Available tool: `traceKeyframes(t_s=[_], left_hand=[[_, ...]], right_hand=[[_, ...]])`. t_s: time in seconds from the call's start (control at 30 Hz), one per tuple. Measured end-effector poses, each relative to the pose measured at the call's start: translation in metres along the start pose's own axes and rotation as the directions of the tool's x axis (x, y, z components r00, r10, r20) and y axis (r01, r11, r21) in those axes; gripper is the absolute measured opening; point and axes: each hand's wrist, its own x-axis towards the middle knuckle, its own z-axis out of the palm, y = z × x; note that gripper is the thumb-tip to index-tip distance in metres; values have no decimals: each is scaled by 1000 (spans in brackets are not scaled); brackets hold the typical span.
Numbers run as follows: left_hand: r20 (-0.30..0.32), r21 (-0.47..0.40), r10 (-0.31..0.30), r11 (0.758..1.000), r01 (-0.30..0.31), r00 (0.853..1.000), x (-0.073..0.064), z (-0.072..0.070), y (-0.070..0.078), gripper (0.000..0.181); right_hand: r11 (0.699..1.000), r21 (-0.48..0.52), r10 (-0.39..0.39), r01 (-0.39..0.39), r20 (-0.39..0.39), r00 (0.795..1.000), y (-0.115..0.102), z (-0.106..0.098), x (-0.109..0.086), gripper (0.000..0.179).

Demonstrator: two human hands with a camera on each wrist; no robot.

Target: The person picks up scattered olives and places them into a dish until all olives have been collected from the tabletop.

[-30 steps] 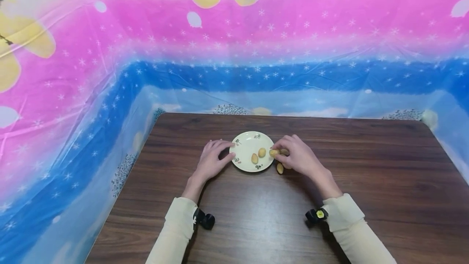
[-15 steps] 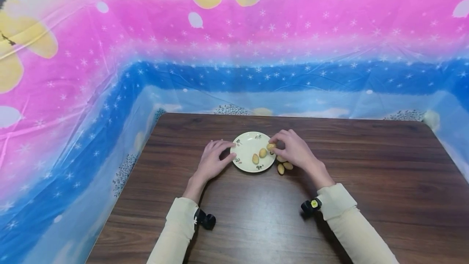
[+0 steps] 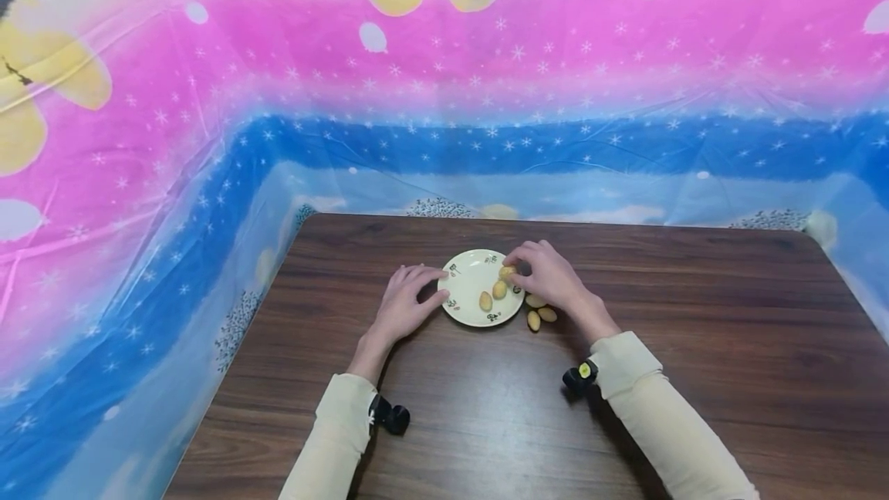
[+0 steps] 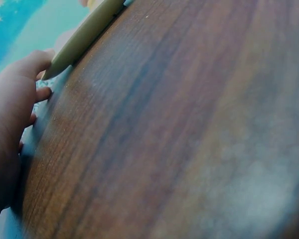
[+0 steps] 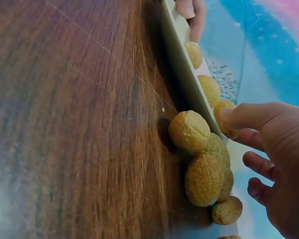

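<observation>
In the head view, a round cream plate (image 3: 468, 307) with small printed motifs sits on the table. My left hand (image 3: 406, 301) holds its left rim, thumb and forefinger apart along the edge; the left wrist view shows the hand (image 4: 15, 99) at the rim (image 4: 84, 37). Over the plate's right side, my right hand (image 3: 549, 276) pinches a small wrinkled yellow-brown oval (image 5: 224, 118), potato-like in look, between thumb and fingers. Two similar ovals (image 3: 485, 301) lie on the plate. Several more ovals (image 5: 204, 179) are bunched on the table against its right side, partly under the right hand.
The dark wood-grain table (image 3: 472, 400) reaches back to a pink and blue patterned cloth (image 3: 444, 99) hung behind it and along its left side. Both wrists wear small black cameras, such as the left one (image 3: 390, 415).
My right hand has moved left and slightly away from me, carrying the pinched oval from the plate's right edge to above the plate. The left hand stays at the rim.
</observation>
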Motion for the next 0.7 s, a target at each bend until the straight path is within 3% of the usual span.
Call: traceKeyframes(t_s=[0.43, 0.7], left_hand=[[3, -1, -2, 1000, 2, 1000, 0, 0, 1, 42], [1, -3, -3, 1000, 3, 1000, 0, 0, 0, 42]], right_hand=[[999, 16, -31, 31, 16, 999, 2, 7, 10, 23], [998, 58, -29, 28, 5, 1000, 6, 5, 6, 22]])
